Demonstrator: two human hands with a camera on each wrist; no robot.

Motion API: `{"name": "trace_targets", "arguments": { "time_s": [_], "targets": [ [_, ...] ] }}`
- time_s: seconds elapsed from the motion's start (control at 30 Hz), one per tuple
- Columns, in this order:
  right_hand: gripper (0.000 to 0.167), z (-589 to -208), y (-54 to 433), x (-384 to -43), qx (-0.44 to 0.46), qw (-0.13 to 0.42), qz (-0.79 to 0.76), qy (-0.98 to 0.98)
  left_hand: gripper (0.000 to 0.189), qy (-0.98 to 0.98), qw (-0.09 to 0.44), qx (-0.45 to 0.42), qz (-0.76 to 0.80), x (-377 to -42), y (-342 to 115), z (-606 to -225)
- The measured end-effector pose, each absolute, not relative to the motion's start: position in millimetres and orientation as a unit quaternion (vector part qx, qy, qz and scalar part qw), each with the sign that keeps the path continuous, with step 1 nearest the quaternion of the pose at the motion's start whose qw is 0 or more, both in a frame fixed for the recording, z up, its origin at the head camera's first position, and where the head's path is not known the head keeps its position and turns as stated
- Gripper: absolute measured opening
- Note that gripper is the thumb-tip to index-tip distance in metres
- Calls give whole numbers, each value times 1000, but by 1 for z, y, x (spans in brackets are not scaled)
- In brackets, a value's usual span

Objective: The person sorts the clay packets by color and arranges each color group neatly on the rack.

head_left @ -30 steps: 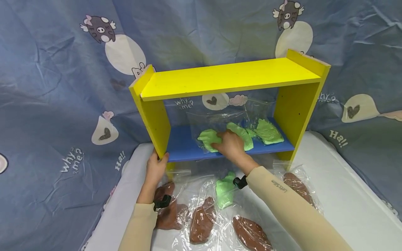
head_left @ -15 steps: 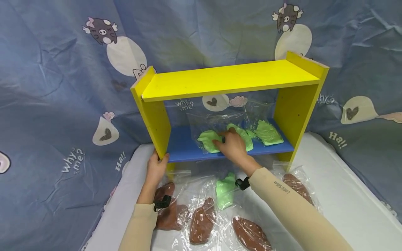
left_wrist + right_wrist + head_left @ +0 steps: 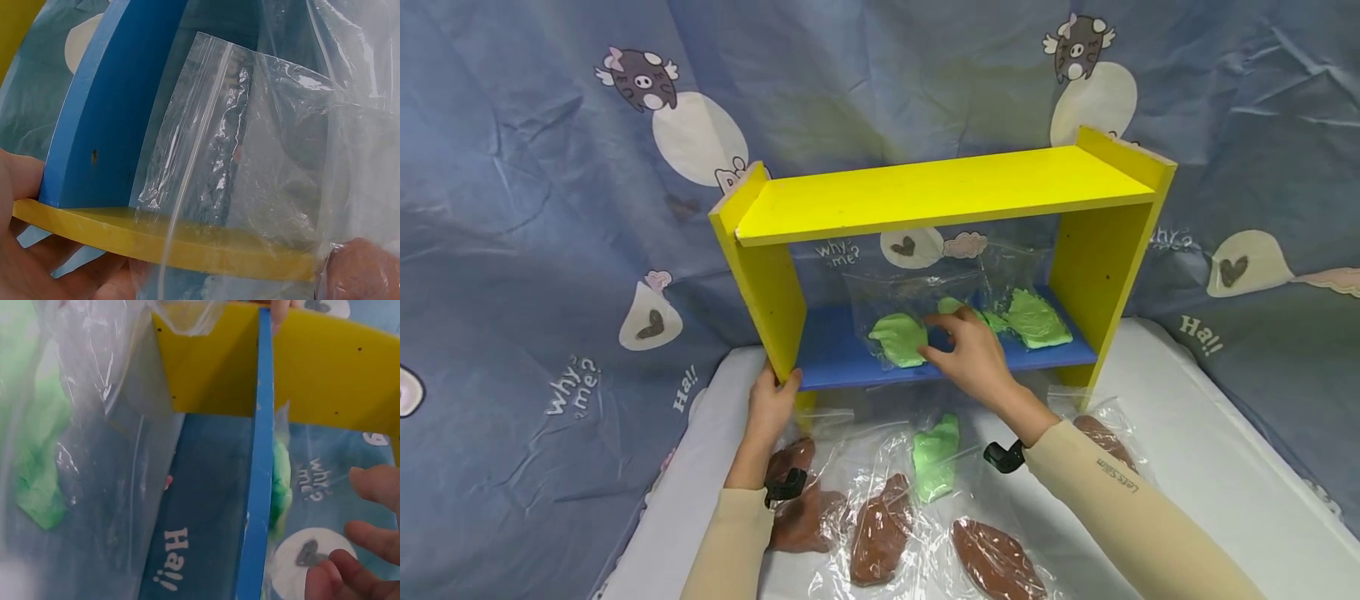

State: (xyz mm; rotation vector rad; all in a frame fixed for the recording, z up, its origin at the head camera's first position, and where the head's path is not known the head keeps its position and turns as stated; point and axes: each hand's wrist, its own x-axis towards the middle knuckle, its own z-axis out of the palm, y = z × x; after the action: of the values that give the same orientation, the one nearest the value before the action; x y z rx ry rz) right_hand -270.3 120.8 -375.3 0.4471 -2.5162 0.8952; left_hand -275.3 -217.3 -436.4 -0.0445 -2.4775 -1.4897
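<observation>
My left hand (image 3: 771,408) grips the lower left corner of a yellow-and-blue shelf unit, thumb at the blue board (image 3: 831,350) and fingers behind the yellow side panel (image 3: 187,247). Three bright green clay-like pieces in clear zip bags lie along that board: a left green piece (image 3: 900,340), a middle one (image 3: 951,305) largely hidden behind my right hand (image 3: 973,354), and a right green piece (image 3: 1036,318). Thumb and fingers of the right hand are spread apart, holding nothing, just right of the left green piece. The right wrist view shows a bagged green piece (image 3: 281,481) by the board.
Below the shelf, on a white-covered table (image 3: 1180,433), lie several bagged brown pieces (image 3: 882,529) and a bagged green piece (image 3: 936,458). A yellow top board (image 3: 955,183) spans above the blue one. Blue printed cloth (image 3: 550,250) hangs behind.
My right hand has drawn slightly rightward and back from the left green piece, its thumb and fingers parting. The left hand keeps its grip on the shelf.
</observation>
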Motion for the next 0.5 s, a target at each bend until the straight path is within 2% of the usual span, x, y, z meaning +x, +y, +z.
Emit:
{"name": "trace_targets", "arguments": {
  "time_s": [0.2, 0.5],
  "targets": [
    [47, -380, 125, -248, 159, 206, 340, -904, 54, -851, 128, -14, -509, -276, -217, -437],
    [44, -399, 123, -217, 177, 190, 364, -894, 55, -850, 121, -15, -512, -277, -217, -438]
  ]
}}
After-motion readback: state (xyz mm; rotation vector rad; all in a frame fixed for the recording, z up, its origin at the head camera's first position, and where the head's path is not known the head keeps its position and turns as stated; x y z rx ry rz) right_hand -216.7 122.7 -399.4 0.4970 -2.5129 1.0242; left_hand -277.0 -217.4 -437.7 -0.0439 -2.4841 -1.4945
